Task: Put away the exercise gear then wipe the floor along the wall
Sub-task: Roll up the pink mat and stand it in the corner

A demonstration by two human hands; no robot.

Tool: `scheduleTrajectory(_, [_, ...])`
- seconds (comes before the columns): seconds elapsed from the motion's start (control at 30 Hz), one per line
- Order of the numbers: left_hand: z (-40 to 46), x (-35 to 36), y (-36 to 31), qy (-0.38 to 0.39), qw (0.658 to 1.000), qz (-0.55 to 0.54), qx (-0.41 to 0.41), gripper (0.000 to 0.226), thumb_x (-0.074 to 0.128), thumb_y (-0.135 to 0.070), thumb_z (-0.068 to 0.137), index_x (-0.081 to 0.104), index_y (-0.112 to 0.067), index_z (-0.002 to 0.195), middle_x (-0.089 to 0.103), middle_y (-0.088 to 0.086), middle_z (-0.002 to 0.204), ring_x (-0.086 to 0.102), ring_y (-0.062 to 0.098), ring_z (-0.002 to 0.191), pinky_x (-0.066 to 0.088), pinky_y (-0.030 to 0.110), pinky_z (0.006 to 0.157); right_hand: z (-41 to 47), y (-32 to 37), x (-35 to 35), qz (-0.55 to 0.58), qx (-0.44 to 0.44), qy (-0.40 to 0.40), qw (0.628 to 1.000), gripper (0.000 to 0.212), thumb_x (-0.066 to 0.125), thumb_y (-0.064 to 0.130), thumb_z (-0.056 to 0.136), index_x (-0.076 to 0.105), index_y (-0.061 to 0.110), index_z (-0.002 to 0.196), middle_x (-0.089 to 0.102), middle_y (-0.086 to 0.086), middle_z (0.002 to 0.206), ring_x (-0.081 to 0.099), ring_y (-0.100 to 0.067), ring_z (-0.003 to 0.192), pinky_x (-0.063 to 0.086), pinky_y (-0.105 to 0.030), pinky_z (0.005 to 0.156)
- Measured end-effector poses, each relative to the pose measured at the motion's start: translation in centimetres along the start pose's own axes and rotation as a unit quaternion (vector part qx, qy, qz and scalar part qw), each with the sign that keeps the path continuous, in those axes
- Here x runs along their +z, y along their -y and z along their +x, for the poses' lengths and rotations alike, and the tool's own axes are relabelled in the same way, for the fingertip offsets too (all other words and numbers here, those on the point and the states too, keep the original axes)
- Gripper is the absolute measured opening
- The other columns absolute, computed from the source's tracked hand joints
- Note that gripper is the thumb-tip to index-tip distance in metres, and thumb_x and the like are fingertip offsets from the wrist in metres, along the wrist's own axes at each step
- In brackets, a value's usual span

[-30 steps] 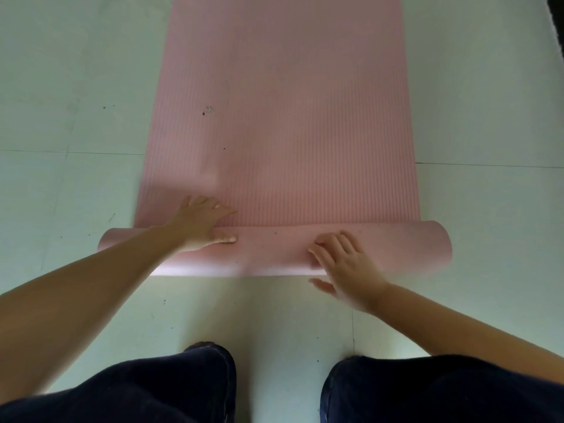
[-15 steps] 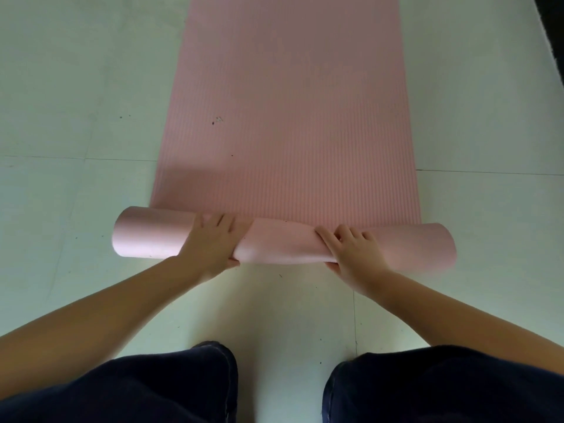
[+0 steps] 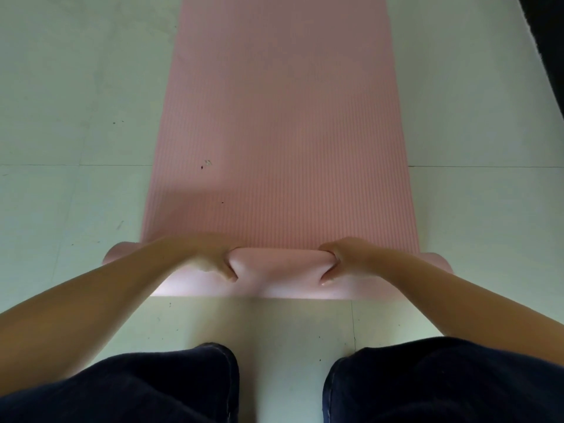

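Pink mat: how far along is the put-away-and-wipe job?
Done: only the near end of the pink ribbed foam exercise mat is rolled. In hand: left hand and right hand squeeze that roll. Left: most of the mat lies flat on the pale tiled floor; no cloth visible, wiping not started.

Your 2 hands grip the rolled end of the mat (image 3: pixel 280 117), left hand (image 3: pixel 210 257) left of right hand (image 3: pixel 348 257), the rest lying flat on the floor (image 3: pixel 61 117) beyond.
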State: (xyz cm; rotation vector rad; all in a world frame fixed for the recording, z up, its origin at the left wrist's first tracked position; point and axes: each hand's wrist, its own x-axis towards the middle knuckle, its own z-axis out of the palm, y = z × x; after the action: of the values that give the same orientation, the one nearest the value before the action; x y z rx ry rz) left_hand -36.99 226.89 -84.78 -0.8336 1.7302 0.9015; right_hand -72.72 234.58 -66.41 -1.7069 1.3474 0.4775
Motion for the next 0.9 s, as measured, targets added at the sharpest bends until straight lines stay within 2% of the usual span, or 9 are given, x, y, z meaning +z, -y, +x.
scheduleTrajectory(0.1, [-12.5,-4.8,-7.7,-0.249,0.968,0.021,0.009,0.082,0.067,-0.059,0.072,0.040,-0.019,0.138,0.043,-0.004,0.135,0.039,0.020,0.130,0.031,0.037,0.108,0.7,-0.7,-0.8,0.041,0.018,0.000,0.999,0.053,0.074,0.037,0.078,0.056,0.022,0.126,0.062,-0.002,0.121,0.055,-0.024,0.112,0.041,-0.033,0.093])
scheduleTrajectory(0.2, [-16.7,-5.5,-10.9,-0.498,0.852,0.149,0.060,0.052,0.059,-0.036,0.082,0.041,-0.020,0.128,0.053,0.011,0.126,0.052,0.033,0.114,0.041,0.045,0.095,1.2,-1.4,-1.4,0.028,0.024,-0.046,0.998,0.065,0.070,0.044,0.080,0.044,0.027,0.136,0.053,0.000,0.131,0.050,-0.025,0.120,0.038,-0.038,0.099])
scheduleTrajectory(0.3, [-15.8,-1.6,-13.5,-0.471,0.863,0.181,0.031,0.053,0.063,-0.011,0.068,0.051,-0.014,0.119,0.058,0.014,0.109,0.049,0.033,0.098,0.046,0.048,0.082,1.3,-2.0,-1.6,-0.008,0.044,-0.118,0.992,0.076,0.064,0.051,0.083,0.028,0.030,0.146,0.036,-0.002,0.147,0.036,-0.026,0.133,0.026,-0.047,0.112])
scheduleTrajectory(0.37, [-15.9,-1.3,-15.1,-0.464,0.866,0.187,0.017,0.080,0.079,-0.036,0.062,0.047,-0.011,0.131,0.056,0.018,0.121,0.053,0.038,0.109,0.046,0.057,0.085,1.2,-1.8,-1.4,-0.033,0.048,-0.147,0.987,0.073,0.060,0.050,0.086,0.026,0.031,0.147,0.029,0.000,0.152,0.029,-0.025,0.138,0.018,-0.050,0.115])
scheduleTrajectory(0.43, [-15.5,-1.3,-15.8,-0.413,0.892,0.182,-0.024,0.111,0.073,-0.062,0.065,0.017,-0.011,0.147,0.038,0.024,0.143,0.040,0.041,0.130,0.036,0.065,0.097,0.9,-1.1,-1.0,-0.079,0.032,-0.206,0.975,0.063,0.057,0.042,0.090,0.032,0.026,0.145,0.031,-0.001,0.151,0.029,-0.025,0.139,0.017,-0.050,0.115])
scheduleTrajectory(0.57, [-14.7,-4.2,-14.9,-0.360,0.914,0.177,-0.057,0.110,0.053,-0.063,0.082,-0.023,-0.016,0.147,0.001,0.017,0.156,0.008,0.034,0.143,0.017,0.061,0.108,-0.4,0.1,0.8,-0.167,-0.087,-0.360,0.914,0.051,0.071,0.027,0.079,0.057,0.009,0.124,0.058,-0.015,0.126,0.057,-0.036,0.113,0.043,-0.049,0.096])
scheduleTrajectory(0.63, [-14.3,-5.7,-14.5,-0.359,0.915,0.172,-0.063,0.112,0.056,-0.064,0.079,-0.020,-0.018,0.148,0.008,0.015,0.154,0.013,0.031,0.141,0.022,0.059,0.106,-0.8,0.6,2.0,-0.218,-0.078,-0.306,0.923,0.078,0.074,0.043,0.073,0.047,0.009,0.137,0.051,-0.016,0.136,0.053,-0.036,0.122,0.040,-0.056,0.099])
scheduleTrajectory(0.77, [-14.1,-7.7,-14.3,-0.349,0.920,0.160,-0.074,0.110,0.061,-0.061,0.075,-0.008,-0.020,0.150,0.025,0.010,0.145,0.028,0.027,0.131,0.031,0.054,0.100,-0.4,0.4,2.0,-0.246,0.027,-0.175,0.953,0.104,0.058,0.050,0.087,-0.024,0.026,0.146,-0.013,-0.008,0.160,-0.006,-0.030,0.147,0.004,-0.061,0.112])
scheduleTrajectory(0.9, [-14.2,-7.8,-13.7,-0.381,0.912,0.148,-0.038,0.087,0.056,-0.051,0.080,0.010,-0.023,0.148,0.043,0.006,0.134,0.045,0.026,0.117,0.035,0.048,0.100,0.1,0.3,-0.3,-0.239,0.025,-0.208,0.948,0.089,0.057,0.036,0.087,-0.004,0.030,0.151,0.028,-0.010,0.148,0.032,-0.029,0.132,0.029,-0.049,0.103])
